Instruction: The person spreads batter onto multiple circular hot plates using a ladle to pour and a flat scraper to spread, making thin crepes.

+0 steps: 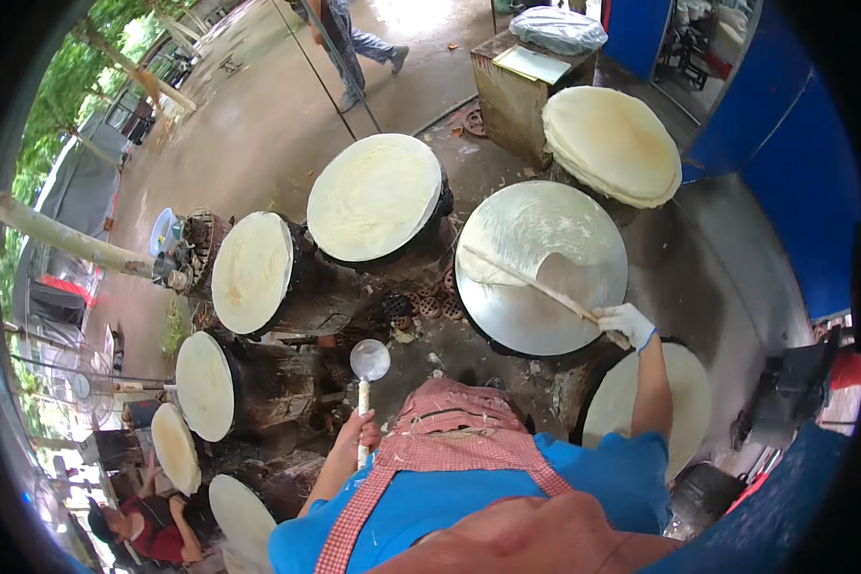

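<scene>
While the gloved right hand (628, 324) grips a long stick (536, 282) peeling a thin sheet (496, 266) off the round metal griddle (555, 287), most of that griddle already shows bare. Left hand (364, 432) clasps a ladle (369, 361); a stack of finished sheets (612, 143) sits beyond, and four other griddles, such as the nearest one (375, 196), appear still covered.

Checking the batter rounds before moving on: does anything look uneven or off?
The pan under the right hand is only partly covered: the thin sheet is patchy, with bare metal near the stick. The other rounds look even.
</scene>
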Available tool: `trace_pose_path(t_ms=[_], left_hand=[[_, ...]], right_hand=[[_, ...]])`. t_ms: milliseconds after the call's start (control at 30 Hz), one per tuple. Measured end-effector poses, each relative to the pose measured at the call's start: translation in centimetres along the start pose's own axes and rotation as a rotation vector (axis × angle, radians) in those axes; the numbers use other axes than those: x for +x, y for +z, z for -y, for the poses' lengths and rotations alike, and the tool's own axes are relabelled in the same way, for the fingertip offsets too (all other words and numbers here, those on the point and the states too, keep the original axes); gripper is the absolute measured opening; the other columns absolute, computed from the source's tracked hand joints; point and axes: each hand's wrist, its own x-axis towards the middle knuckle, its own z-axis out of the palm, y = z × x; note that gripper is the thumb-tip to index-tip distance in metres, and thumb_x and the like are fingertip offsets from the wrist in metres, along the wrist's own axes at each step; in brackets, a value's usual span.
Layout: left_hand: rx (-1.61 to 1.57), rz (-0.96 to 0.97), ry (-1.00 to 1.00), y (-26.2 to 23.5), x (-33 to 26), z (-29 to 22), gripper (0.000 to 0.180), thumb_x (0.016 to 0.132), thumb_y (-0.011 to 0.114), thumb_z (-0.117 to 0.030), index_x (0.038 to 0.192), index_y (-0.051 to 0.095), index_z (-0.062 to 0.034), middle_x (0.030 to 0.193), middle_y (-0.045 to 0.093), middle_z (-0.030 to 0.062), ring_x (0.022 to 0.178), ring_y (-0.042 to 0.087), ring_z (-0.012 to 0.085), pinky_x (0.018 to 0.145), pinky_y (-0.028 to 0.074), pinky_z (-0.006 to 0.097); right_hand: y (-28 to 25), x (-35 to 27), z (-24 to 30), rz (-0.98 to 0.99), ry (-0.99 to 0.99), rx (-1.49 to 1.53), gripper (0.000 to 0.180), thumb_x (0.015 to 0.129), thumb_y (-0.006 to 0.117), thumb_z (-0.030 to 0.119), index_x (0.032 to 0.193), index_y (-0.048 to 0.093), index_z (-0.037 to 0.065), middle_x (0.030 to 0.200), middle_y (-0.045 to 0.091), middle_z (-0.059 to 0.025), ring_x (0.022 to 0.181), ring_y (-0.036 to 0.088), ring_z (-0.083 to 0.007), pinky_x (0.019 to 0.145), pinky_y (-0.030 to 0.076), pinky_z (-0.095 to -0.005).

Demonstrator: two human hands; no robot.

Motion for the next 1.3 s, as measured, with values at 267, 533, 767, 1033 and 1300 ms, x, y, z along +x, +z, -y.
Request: trace_pose_path(t_ms=[267,533,767,1033,1300], left_hand=[[-0.039,0.147,0.011,-1.6,-0.4,0.7,0.017,0.088,0.051,-0.007,0.079,0.037,-0.0078,0.054,0.032,-0.0032,0.041,0.031,0.0058,0.033,0.026,0.019],[-0.084,0.037,-0.08,-2.6,-0.3,0.0,0.033,0.091,0.047,-0.017,0.061,0.034,-0.0133,0.046,0.031,-0.0041,0.035,0.029,0.0062,0.033,0.026,0.022],[-0.065,0.065,-0.106,-4.7,-2.1,-1.3,0.03,0.091,0.047,-0.014,0.064,0.035,-0.0134,0.046,0.031,-0.0045,0.035,0.027,0.0064,0.033,0.026,0.021],[0.261,0.049,-0.063,-6.1,0.4,-8.2,0.017,0.083,0.055,-0.005,0.084,0.039,-0.0134,0.054,0.035,-0.0024,0.038,0.031,0.007,0.029,0.023,0.019],[0.423,0.143,-0.22,-6.5,0.4,-13.1,0.022,0.085,0.048,-0.002,0.089,0.035,-0.0197,0.054,0.032,-0.003,0.037,0.029,0.0048,0.028,0.02,0.018]], right_hand=[[1.4,6.0,8.2,0.123,-0.037,-0.112,0.032,0.071,0.069,0.019,0.099,0.066,0.003,0.061,0.054,-0.0007,0.05,0.045,-0.008,0.043,0.034,-0.0245],[-3.7,2.1,0.1,0.051,-0.181,-0.255,0.027,0.071,0.065,0.011,0.095,0.066,-0.001,0.06,0.056,-0.0024,0.051,0.048,-0.0079,0.047,0.039,-0.0258],[1.0,4.4,3.7,0.135,-0.036,-0.113,0.028,0.072,0.068,0.016,0.095,0.065,0.0,0.067,0.06,-0.0062,0.057,0.054,-0.0139,0.051,0.043,-0.0293],[4.2,-25.0,-12.9,-0.294,0.083,-0.25,0.025,0.075,0.062,0.015,0.097,0.066,0.006,0.086,0.065,-0.0099,0.076,0.061,-0.0183,0.064,0.048,-0.0317],[35.9,-6.4,-10.9,-1.068,-0.423,-0.141,0.037,0.078,0.063,0.023,0.111,0.06,0.007,0.091,0.067,-0.0094,0.071,0.061,-0.0192,0.065,0.046,-0.0327]])
